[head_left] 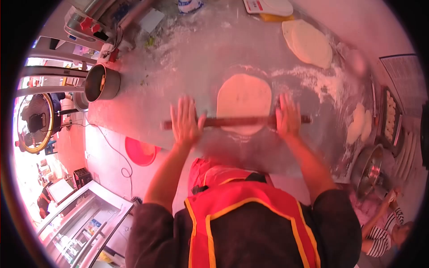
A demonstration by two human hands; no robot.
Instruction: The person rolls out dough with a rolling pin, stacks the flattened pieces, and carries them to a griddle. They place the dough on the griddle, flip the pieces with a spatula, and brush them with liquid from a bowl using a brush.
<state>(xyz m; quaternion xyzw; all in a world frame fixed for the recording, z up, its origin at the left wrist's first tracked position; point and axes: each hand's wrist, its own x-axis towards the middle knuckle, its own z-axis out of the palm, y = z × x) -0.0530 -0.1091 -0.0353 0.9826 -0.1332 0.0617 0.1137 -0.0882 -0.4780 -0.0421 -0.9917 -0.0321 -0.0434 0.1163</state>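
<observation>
A dark rolling pin (237, 121) lies crosswise over the lower part of a flat, oval sheet of dough (244, 96) on the grey table. My left hand (185, 121) rests palm down on the pin's left part, fingers stretched forward. On its right part lies my right hand (288, 116), also flat with the fingers extended. Neither hand is wrapped round the pin. Loose flour (324, 85) is scattered to the right of the dough.
Flattened dough pieces (308, 43) lie at the back right, near a white scale (269, 6). More dough (359, 124) is at the right edge. A metal pot (103, 82) stands left, a metal bowl (367, 167) lower right. Another person (384, 236) is at the lower right.
</observation>
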